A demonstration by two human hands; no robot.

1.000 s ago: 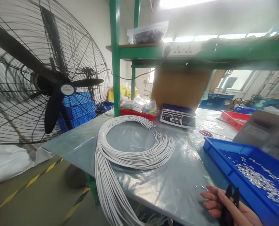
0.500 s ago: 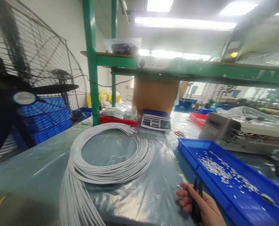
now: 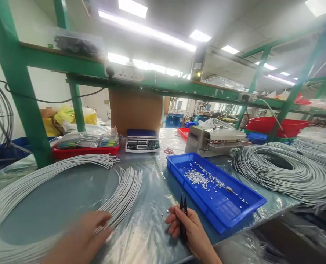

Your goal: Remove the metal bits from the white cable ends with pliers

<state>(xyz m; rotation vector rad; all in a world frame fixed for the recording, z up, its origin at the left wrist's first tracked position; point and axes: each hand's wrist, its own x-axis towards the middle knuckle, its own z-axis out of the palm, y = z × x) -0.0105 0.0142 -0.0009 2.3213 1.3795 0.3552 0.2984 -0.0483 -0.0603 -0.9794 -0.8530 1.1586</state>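
While the right hand (image 3: 187, 229) clasps black snips (image 3: 183, 220), the left hand's (image 3: 82, 240) open grip touches white wires (image 3: 121, 194).

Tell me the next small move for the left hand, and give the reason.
Probably close the left hand on a few white cables. It lies blurred at the loose cable ends, and the right hand already holds the black snips.
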